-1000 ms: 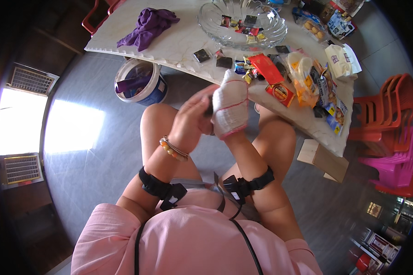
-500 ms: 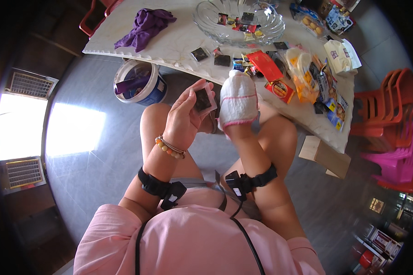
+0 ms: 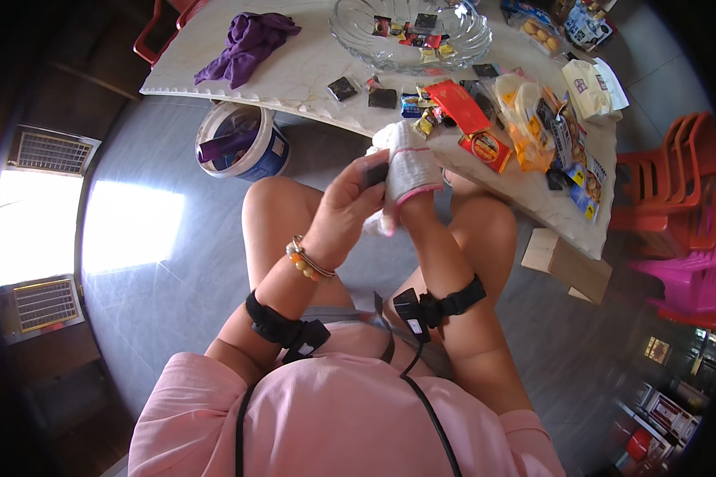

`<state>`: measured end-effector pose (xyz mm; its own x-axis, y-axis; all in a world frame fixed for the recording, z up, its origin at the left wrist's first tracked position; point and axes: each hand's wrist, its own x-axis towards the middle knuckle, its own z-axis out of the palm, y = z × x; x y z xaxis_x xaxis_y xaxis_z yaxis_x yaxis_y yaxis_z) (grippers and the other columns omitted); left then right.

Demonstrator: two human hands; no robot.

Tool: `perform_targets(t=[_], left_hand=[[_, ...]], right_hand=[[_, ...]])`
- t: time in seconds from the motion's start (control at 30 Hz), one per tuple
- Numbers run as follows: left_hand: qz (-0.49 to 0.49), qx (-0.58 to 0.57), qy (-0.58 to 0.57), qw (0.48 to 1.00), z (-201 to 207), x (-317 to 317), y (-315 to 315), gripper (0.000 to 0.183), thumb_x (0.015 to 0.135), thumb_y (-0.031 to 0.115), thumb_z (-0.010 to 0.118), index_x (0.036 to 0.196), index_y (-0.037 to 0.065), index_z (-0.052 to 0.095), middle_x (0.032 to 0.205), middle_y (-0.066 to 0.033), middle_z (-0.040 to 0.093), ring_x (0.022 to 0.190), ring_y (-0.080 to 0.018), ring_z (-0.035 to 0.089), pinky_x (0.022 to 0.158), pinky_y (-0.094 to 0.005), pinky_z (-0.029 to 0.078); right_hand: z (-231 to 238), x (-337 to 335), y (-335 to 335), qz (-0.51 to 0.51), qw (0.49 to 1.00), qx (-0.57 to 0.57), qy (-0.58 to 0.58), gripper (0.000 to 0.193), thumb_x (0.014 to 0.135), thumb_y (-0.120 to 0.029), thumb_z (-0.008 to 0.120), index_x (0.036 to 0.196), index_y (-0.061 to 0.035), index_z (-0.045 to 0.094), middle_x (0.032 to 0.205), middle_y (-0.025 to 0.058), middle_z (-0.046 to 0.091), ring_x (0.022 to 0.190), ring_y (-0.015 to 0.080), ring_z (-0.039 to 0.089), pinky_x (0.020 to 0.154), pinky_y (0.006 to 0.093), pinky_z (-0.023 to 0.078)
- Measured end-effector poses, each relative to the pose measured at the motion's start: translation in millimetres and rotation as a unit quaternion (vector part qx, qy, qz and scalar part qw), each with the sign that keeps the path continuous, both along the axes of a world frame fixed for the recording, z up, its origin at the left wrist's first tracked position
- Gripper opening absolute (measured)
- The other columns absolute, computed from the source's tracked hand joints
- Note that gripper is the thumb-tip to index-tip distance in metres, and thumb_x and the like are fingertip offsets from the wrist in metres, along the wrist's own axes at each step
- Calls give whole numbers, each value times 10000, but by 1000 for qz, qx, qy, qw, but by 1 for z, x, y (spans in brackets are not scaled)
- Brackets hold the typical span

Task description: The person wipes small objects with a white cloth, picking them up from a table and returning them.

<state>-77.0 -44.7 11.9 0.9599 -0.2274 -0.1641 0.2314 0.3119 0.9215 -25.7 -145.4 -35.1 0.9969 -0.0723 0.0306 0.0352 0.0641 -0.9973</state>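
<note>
My left hand is closed on a small dark square packet, thumb on the near side, and a beaded bracelet circles its wrist. My right hand is covered by a white cloth mitt with pink trim, so its fingers are hidden. The mitt presses against the packet, and a loose fold of white cloth hangs below. Both hands meet above my knees, just short of the table edge. Similar dark square packets lie on the table beyond, near a red packet and small wrapped sweets.
A marble-patterned table bears a purple cloth, a glass bowl of sweets and several snack bags. On the floor stand a bucket, a cardboard box and stacked red chairs.
My left hand has moved right, bringing the dark packet against the mitt. The mitt has bent around toward the packet, and its loose fold now hangs lower.
</note>
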Motion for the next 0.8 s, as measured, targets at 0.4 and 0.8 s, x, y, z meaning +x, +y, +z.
perform_targets(t=[0.4, 0.8], left_hand=[[10, 236, -29, 971, 33, 20, 40, 353, 724, 76, 618, 1038, 12, 470, 860, -51, 594, 741, -78, 543, 628, -193, 422], [112, -102, 19, 988, 1, 16, 16, 122, 830, 91, 539, 920, 18, 578, 758, -13, 592, 650, -57, 529, 594, -189, 432]], right_hand=[[14, -1, -3, 121, 803, -454, -368, 415, 541, -43, 615, 937, -30, 493, 912, 172, 534, 885, 331, 518, 745, 407, 423], [22, 0, 4, 62, 955, -279, -76, 178, 769, -201, 475, 783, -24, 464, 713, 137, 528, 628, 317, 524, 531, 384, 420]])
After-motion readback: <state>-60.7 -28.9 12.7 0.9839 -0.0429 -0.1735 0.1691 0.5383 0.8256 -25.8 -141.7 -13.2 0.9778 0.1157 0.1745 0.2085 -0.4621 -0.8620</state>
